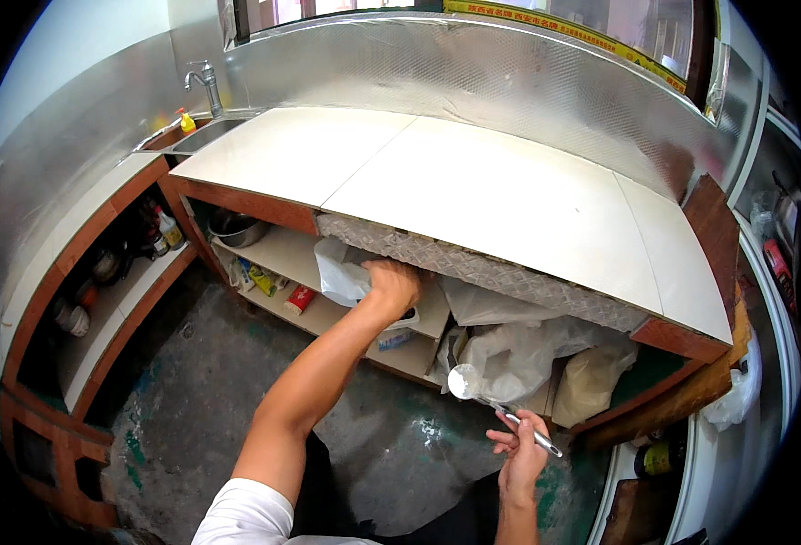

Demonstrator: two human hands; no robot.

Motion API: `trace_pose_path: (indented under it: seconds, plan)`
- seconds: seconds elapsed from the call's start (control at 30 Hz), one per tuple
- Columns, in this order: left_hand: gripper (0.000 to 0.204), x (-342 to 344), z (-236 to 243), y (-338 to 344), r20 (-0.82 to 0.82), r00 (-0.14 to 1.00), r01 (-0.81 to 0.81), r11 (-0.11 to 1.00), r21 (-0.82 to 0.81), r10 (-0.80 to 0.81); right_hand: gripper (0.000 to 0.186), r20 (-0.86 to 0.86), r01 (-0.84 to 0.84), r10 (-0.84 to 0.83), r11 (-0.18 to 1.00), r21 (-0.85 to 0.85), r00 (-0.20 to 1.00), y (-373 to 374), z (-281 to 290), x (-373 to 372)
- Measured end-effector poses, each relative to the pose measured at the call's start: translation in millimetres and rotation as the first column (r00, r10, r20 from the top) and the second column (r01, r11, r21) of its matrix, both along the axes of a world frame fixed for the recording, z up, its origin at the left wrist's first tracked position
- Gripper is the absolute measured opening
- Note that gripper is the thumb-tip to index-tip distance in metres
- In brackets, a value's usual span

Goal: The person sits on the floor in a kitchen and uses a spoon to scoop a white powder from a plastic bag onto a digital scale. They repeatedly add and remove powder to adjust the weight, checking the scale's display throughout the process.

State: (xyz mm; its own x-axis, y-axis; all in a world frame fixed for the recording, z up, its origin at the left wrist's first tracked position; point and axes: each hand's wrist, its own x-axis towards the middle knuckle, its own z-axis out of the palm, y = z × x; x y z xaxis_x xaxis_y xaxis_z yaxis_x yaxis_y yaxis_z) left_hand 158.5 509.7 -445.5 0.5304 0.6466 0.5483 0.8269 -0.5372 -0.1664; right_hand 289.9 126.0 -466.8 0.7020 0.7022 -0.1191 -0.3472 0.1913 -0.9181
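Seen from the wearer's head, two bare hands work at a low kitchen counter (500, 182) topped with pale panels. The right hand (523, 445), in front of the open shelving and above the dark floor (237, 391), is loosely closed around the silver handle of a long-handled spoon (508, 415). The spoon slants up and to the left, and its round bowl, toward the shelves, carries a white substance (461, 380) (whether powder or something else, I cannot tell). The left arm stretches forward, so that the left hand (391, 283) is under the counter's front edge, just beside a white bag or container (339, 272) on the shelf. That hand looks curled, but its fingertips are hidden; I cannot tell how far it is open or whether it grips anything.

To the left on the same shelving sits a metal bowl (239, 229), with a red package (300, 300) on the level below. To the right are crumpled clear plastic bags (519, 354) and a full, beige bag (593, 381). A sink (208, 134) with a curved faucet (206, 86) occupies the far left corner.
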Motion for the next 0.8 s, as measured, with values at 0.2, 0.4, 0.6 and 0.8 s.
trace_pose_path:
  seconds: [0.2, 0.4, 0.6, 0.8]
  plan:
    - [0.067, 19, 31, -12, -0.051, 0.981, -0.192, 0.907, -0.376, 0.187, 0.027, 0.006, 0.006, -0.006, 1.000, -0.016, 1.000, -17, -5, 10]
    - [0.067, 1, 32, 5, -0.026, 0.981, -0.187, 0.892, -0.412, 0.193, 0.027, -0.001, -0.006, 0.006, 1.000, -0.021, 1.000, -20, -4, 12]
    - [0.064, 6, 50, -17, 0.108, 0.985, -0.055, 0.838, -0.542, 0.134, 0.028, -0.021, 0.001, -0.001, 1.000, -0.014, 1.000, -22, -9, 14]
    - [0.058, 30, 15, -31, 0.231, 0.973, 0.004, 0.990, -0.141, 0.029, 0.028, -0.016, -0.014, 0.014, 1.000, -0.014, 1.000, -21, -12, 13]
